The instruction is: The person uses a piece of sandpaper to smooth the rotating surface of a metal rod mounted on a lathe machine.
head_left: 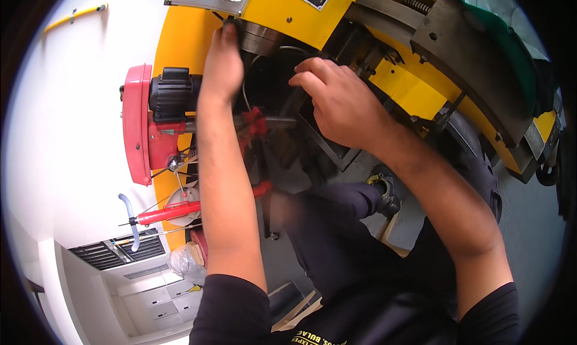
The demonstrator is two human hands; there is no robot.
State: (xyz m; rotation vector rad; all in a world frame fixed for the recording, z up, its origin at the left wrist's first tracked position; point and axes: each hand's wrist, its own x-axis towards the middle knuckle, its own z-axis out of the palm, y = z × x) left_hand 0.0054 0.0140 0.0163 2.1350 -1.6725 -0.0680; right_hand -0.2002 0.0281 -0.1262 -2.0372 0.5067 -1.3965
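My left hand reaches up to the underside of a yellow machine. Its fingers close at a small black part beside a round metal cylinder; what they grip is partly hidden and blurred. To the right, my right hand hangs beneath the machine body, fingers loosely bent and slightly apart, with nothing visible in them. Between the hands is a dark recess, with a thin pale cable curving down its left side.
A red drill-press-like machine with a black motor stands at the left. A red-handled tool is below it. At the right, a heavy curved metal guard and green cloth hang over. My shoe rests on the grey floor.
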